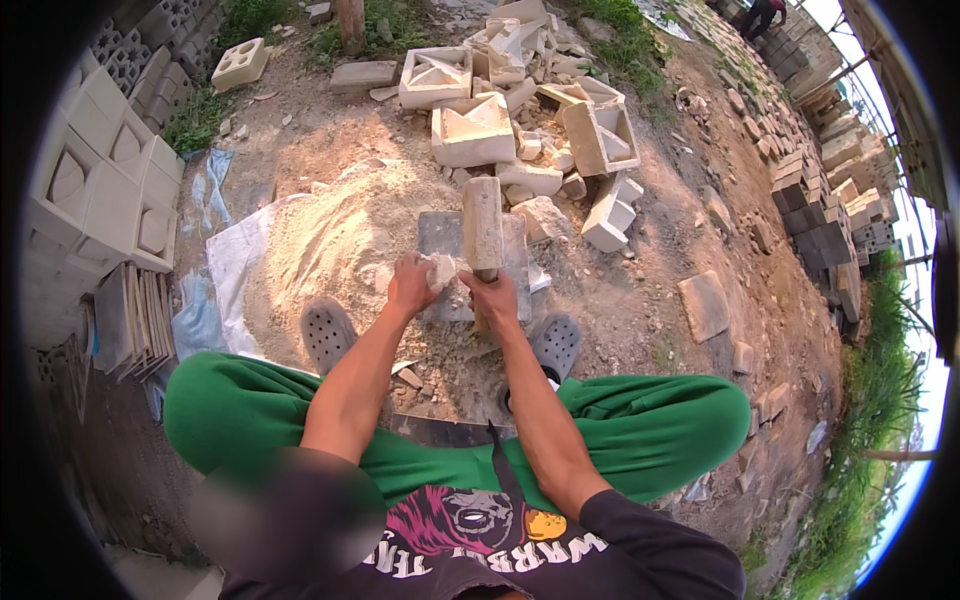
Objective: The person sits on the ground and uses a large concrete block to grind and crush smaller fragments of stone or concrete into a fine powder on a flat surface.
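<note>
My right hand [492, 298] is wrapped round the short handle of a mallet, whose long, dust-coated head [482, 222] points away from me. In my left hand [410, 285] is a pale, broken block chunk [440, 272], gripped at its side. Both hands are over a flat grey slab [438, 236] on the ground between my feet, with the chunk just left of the mallet. Whether the chunk rests on the slab, I cannot tell. Left of the slab spreads a heap of pale crushed powder [330, 235] on a white sheet [238, 262].
Beyond the slab lies a pile of broken cream-coloured moulded blocks [475, 130]. Pale blocks [85, 180] are stacked at the left, near thin leaning boards [135, 315]. Grey bricks [805, 200] stand at the right. A flat stone [704, 305] lies right of my foot. Another person [765, 15] is far off.
</note>
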A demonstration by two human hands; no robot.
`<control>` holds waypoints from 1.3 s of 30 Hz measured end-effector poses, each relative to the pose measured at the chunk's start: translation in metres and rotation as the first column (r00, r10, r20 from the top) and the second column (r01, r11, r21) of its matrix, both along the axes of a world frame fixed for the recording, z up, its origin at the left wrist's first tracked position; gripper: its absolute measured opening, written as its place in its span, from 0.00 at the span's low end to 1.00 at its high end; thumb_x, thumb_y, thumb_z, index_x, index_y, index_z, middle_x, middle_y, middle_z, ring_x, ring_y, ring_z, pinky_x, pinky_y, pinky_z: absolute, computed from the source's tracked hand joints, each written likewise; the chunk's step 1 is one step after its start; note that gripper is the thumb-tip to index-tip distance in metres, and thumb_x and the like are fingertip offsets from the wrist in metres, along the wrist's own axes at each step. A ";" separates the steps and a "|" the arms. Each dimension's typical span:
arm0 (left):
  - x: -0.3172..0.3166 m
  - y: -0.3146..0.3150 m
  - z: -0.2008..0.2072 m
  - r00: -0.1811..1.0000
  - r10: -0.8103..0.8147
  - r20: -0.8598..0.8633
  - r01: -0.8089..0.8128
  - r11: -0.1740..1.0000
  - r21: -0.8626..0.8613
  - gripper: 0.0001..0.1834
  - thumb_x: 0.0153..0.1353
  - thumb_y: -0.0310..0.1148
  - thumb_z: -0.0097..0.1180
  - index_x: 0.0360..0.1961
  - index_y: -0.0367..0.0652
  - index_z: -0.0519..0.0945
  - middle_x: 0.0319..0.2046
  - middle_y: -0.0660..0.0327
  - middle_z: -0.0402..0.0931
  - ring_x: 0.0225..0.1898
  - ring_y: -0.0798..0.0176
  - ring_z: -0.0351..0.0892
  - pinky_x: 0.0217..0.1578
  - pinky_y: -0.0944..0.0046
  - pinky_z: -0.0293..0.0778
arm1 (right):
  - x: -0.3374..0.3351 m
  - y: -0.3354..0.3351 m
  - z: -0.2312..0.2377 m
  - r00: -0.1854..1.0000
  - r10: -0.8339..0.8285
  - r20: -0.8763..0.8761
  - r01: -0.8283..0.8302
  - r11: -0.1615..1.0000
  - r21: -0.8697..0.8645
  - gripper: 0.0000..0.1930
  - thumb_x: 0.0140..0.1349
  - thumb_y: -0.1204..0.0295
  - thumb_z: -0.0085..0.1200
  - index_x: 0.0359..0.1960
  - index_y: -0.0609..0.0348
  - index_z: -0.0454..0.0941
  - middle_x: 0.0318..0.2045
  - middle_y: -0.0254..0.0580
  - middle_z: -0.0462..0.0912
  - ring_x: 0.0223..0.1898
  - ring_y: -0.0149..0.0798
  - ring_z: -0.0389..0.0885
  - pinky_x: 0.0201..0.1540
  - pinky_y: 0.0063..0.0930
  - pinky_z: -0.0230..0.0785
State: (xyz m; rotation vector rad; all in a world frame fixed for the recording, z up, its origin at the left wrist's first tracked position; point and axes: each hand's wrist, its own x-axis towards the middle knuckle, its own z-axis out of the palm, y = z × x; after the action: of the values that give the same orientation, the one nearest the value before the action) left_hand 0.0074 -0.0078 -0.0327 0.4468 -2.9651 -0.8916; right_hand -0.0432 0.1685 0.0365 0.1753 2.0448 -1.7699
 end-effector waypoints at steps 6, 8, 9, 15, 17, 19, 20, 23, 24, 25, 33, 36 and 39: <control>-0.007 0.003 0.001 0.998 -0.026 -0.050 0.027 1.000 0.003 0.24 0.47 0.38 0.72 0.49 0.49 0.84 0.56 0.50 0.70 0.58 0.43 0.69 0.57 0.49 0.73 | -0.005 -0.001 -0.022 0.981 0.104 -0.162 -0.086 0.990 0.114 0.17 0.53 0.62 0.69 0.30 0.66 0.83 0.17 0.42 0.82 0.18 0.35 0.83 0.23 0.33 0.74; -0.008 0.006 0.004 0.999 -0.018 -0.048 0.019 0.999 0.028 0.24 0.47 0.38 0.73 0.47 0.49 0.84 0.56 0.51 0.70 0.58 0.43 0.69 0.57 0.49 0.73 | 0.007 0.003 -0.041 0.989 0.104 -0.103 -0.097 0.992 0.075 0.16 0.53 0.62 0.68 0.30 0.66 0.83 0.17 0.42 0.82 0.18 0.36 0.83 0.23 0.33 0.74; -0.010 0.008 0.005 0.999 -0.020 -0.049 0.021 0.999 0.029 0.24 0.47 0.38 0.73 0.47 0.49 0.84 0.56 0.51 0.70 0.58 0.43 0.69 0.57 0.49 0.73 | 0.014 0.006 -0.048 0.996 0.087 0.004 -0.087 0.988 0.124 0.13 0.53 0.66 0.66 0.28 0.65 0.82 0.18 0.39 0.81 0.18 0.33 0.81 0.21 0.31 0.72; -0.003 0.002 -0.002 0.997 0.030 -0.069 -0.028 0.999 0.036 0.24 0.46 0.37 0.73 0.48 0.49 0.85 0.57 0.50 0.70 0.58 0.42 0.69 0.57 0.50 0.72 | 0.006 0.006 -0.017 0.996 0.030 0.080 -0.041 0.988 0.150 0.11 0.52 0.68 0.64 0.30 0.65 0.80 0.19 0.37 0.80 0.18 0.31 0.80 0.20 0.29 0.71; -0.004 0.004 -0.002 0.996 0.018 -0.091 -0.015 0.999 0.036 0.24 0.47 0.35 0.72 0.48 0.49 0.84 0.57 0.50 0.70 0.58 0.43 0.69 0.58 0.50 0.71 | -0.009 0.007 -0.005 0.998 0.055 -0.006 -0.054 0.987 0.152 0.11 0.52 0.69 0.64 0.31 0.65 0.80 0.19 0.38 0.80 0.18 0.32 0.80 0.20 0.29 0.71; -0.005 0.003 -0.002 0.997 0.018 -0.079 -0.016 0.999 0.032 0.24 0.47 0.35 0.72 0.49 0.49 0.84 0.57 0.50 0.70 0.59 0.43 0.69 0.59 0.51 0.71 | -0.021 0.002 0.009 0.978 0.097 -0.182 -0.056 0.974 0.220 0.15 0.50 0.65 0.66 0.29 0.67 0.81 0.17 0.42 0.82 0.19 0.35 0.83 0.24 0.32 0.73; -0.005 0.003 -0.002 0.997 0.010 -0.074 -0.009 1.000 0.023 0.24 0.47 0.34 0.71 0.49 0.49 0.84 0.57 0.50 0.70 0.59 0.43 0.69 0.59 0.51 0.70 | -0.023 -0.001 0.010 0.979 0.100 -0.177 -0.060 0.973 0.223 0.15 0.50 0.65 0.66 0.29 0.67 0.81 0.17 0.42 0.82 0.19 0.35 0.83 0.24 0.32 0.73; -0.003 0.004 0.003 0.999 0.021 -0.042 -0.019 0.998 0.052 0.24 0.47 0.33 0.71 0.49 0.49 0.84 0.57 0.50 0.70 0.59 0.43 0.69 0.60 0.51 0.70 | -0.022 -0.004 0.004 0.936 0.089 -0.341 -0.059 0.994 0.097 0.14 0.50 0.66 0.66 0.28 0.66 0.82 0.16 0.43 0.82 0.19 0.36 0.84 0.25 0.34 0.73; -0.004 0.004 0.004 0.999 0.018 -0.044 -0.015 0.999 0.052 0.24 0.47 0.33 0.71 0.49 0.49 0.84 0.57 0.50 0.70 0.59 0.43 0.69 0.60 0.51 0.70 | -0.017 -0.004 -0.009 0.936 0.117 -0.332 -0.078 0.989 0.129 0.13 0.50 0.66 0.66 0.27 0.66 0.82 0.17 0.43 0.82 0.20 0.37 0.84 0.25 0.35 0.73; -0.006 0.003 0.002 0.999 0.000 -0.046 0.002 0.999 0.050 0.24 0.47 0.33 0.71 0.49 0.49 0.84 0.57 0.50 0.70 0.59 0.43 0.69 0.60 0.51 0.70 | -0.012 -0.004 -0.027 0.934 0.144 -0.326 -0.097 0.983 0.158 0.13 0.50 0.65 0.66 0.27 0.65 0.82 0.17 0.44 0.82 0.20 0.37 0.84 0.26 0.36 0.73; -0.005 0.000 -0.001 0.999 -0.002 -0.053 0.005 0.998 0.062 0.24 0.48 0.32 0.70 0.50 0.50 0.84 0.56 0.51 0.70 0.57 0.44 0.70 0.60 0.53 0.71 | 0.015 0.003 -0.037 0.999 -0.033 0.006 0.032 0.996 0.088 0.08 0.51 0.71 0.62 0.26 0.64 0.80 0.17 0.36 0.78 0.16 0.32 0.76 0.20 0.29 0.72; -0.003 0.003 -0.005 1.000 -0.019 -0.005 0.019 0.997 0.068 0.23 0.48 0.32 0.69 0.50 0.50 0.84 0.58 0.50 0.70 0.58 0.42 0.69 0.60 0.52 0.70 | -0.008 0.007 -0.018 0.990 0.020 -0.141 0.008 0.981 0.195 0.13 0.50 0.66 0.64 0.28 0.65 0.81 0.19 0.42 0.82 0.20 0.39 0.82 0.25 0.35 0.71; -0.002 0.001 -0.009 0.999 -0.018 -0.029 0.019 0.998 0.057 0.23 0.49 0.32 0.69 0.49 0.49 0.84 0.60 0.48 0.70 0.60 0.41 0.69 0.62 0.52 0.69 | -0.011 0.002 -0.013 0.939 0.053 -0.338 0.008 0.984 0.177 0.14 0.49 0.66 0.65 0.31 0.65 0.81 0.23 0.48 0.84 0.25 0.42 0.84 0.30 0.39 0.73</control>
State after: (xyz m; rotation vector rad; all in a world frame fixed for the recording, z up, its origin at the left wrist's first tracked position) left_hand 0.0056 -0.0069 -0.0420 0.4051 -2.9287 -0.9789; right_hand -0.0538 0.1707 0.0237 -0.1142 2.4381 -1.6991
